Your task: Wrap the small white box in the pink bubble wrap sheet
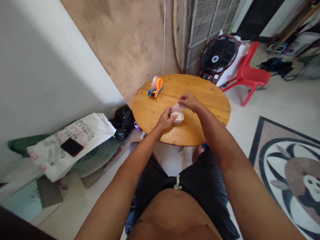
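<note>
Over the middle of a round wooden table [145, 111], my left hand [165, 119] grips a small pinkish-white box [178, 117], thumb on its near side. A thin, pale pink flap or sheet [178, 107] rises from the far side of the box. My right hand [188, 101] pinches the upper edge of this flap between thumb and fingers. Whether the flap is part of the box, I cannot tell. Farther back on the left of the table stands an orange and blue tape dispenser [157, 87] with a roll of tape.
A red plastic chair [255, 75] and a dark fan [219, 55] stand beyond the table on the right. At left, a phone [72, 147] lies on a white woven sack [87, 128], near black plastic bags [124, 118]. A wooden board [120, 40] leans behind the table.
</note>
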Tool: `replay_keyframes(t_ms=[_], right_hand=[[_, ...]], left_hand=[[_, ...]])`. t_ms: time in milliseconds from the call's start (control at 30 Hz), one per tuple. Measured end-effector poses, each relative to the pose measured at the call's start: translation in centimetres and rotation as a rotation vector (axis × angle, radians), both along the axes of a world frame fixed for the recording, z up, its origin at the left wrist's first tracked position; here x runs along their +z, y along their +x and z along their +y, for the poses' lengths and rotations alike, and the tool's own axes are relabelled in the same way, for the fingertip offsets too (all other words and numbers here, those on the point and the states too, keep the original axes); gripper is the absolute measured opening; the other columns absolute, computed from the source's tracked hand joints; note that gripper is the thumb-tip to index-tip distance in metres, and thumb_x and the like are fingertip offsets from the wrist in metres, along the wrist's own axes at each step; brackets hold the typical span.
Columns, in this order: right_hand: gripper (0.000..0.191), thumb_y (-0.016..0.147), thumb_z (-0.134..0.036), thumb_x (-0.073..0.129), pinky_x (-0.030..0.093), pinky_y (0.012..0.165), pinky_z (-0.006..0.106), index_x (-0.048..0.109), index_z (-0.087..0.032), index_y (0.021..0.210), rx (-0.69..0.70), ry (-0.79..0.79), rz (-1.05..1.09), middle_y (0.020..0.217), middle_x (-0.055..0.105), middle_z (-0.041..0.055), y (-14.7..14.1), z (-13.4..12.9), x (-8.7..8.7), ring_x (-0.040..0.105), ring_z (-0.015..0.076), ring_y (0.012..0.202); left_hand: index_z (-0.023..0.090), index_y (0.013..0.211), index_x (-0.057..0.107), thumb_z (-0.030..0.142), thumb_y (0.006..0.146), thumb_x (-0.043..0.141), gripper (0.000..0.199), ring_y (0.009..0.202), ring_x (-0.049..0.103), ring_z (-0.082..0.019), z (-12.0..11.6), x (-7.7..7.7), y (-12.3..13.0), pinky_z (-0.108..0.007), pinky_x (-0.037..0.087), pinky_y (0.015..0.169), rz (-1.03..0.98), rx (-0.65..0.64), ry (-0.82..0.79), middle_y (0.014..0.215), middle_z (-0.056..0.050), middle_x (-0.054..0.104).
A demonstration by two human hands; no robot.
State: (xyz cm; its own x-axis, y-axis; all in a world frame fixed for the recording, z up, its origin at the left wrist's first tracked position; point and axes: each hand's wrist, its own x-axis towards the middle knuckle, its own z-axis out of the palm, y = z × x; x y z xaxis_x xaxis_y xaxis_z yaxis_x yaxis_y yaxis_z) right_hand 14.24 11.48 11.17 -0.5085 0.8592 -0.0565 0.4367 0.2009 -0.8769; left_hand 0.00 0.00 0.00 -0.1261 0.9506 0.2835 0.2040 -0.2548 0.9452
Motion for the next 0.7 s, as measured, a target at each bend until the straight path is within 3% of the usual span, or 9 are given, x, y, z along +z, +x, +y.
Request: replay_keyframes(t_ms=[133,300,433,567,700], right_hand=[[0.023,0.076,-0.025,0.081,0.050,0.058,0.027,0.060,-0.018,0.070,-0.070,-0.184,0.076,0.061,0.060,0.0001,-0.1,1.0,-0.3,0.056,0.0129,0.056],[0.029,0.079,-0.025,0.082,0.045,0.052,0.026,0.056,-0.019,0.065,-0.170,-0.167,0.017,0.051,0.052,-0.0013,-0.3,2.1,-1.2,0.051,0.0121,0.050],[0.032,0.083,-0.025,0.079,0.042,0.055,0.028,0.056,-0.018,0.060,-0.171,-0.114,-0.071,0.050,0.050,-0.0020,-0.6,3.0,-1.4,0.046,0.0107,0.049],[0.035,0.080,-0.024,0.083,0.042,0.057,0.029,0.057,-0.019,0.058,-0.164,-0.029,-0.193,0.047,0.050,-0.0011,-0.6,4.2,-0.6,0.044,0.0110,0.049],[0.034,0.079,-0.020,0.084,0.043,0.056,0.029,0.055,-0.019,0.061,-0.116,-0.138,-0.146,0.049,0.052,-0.0015,-0.1,5.0,0.3,0.046,0.0109,0.049]], left_hand=[[0.019,0.125,0.048,0.038,0.082,0.075,0.054,0.111,0.068,-0.020,-0.1,-0.1,0.0,-0.036,0.055,0.098,-0.004,0.079,-0.029,0.124,-0.012,0.067],[0.018,0.110,0.055,0.040,0.083,0.071,0.038,0.092,0.067,-0.017,-0.6,0.6,-0.3,-0.031,0.056,0.087,0.114,0.070,-0.069,0.104,-0.005,0.068],[0.014,0.115,0.065,0.040,0.084,0.070,0.040,0.108,0.067,-0.024,-0.8,1.6,-0.3,-0.042,0.055,0.101,0.246,0.044,-0.016,0.119,-0.014,0.069],[0.013,0.119,0.069,0.039,0.086,0.068,0.042,0.131,0.058,-0.032,-0.4,1.6,-0.2,-0.051,0.043,0.119,0.366,0.071,-0.010,0.135,-0.019,0.063],[0.011,0.123,0.069,0.041,0.088,0.067,0.045,0.138,0.053,-0.033,0.0,0.9,-0.1,-0.049,0.040,0.123,0.418,0.092,-0.013,0.144,-0.020,0.055]])
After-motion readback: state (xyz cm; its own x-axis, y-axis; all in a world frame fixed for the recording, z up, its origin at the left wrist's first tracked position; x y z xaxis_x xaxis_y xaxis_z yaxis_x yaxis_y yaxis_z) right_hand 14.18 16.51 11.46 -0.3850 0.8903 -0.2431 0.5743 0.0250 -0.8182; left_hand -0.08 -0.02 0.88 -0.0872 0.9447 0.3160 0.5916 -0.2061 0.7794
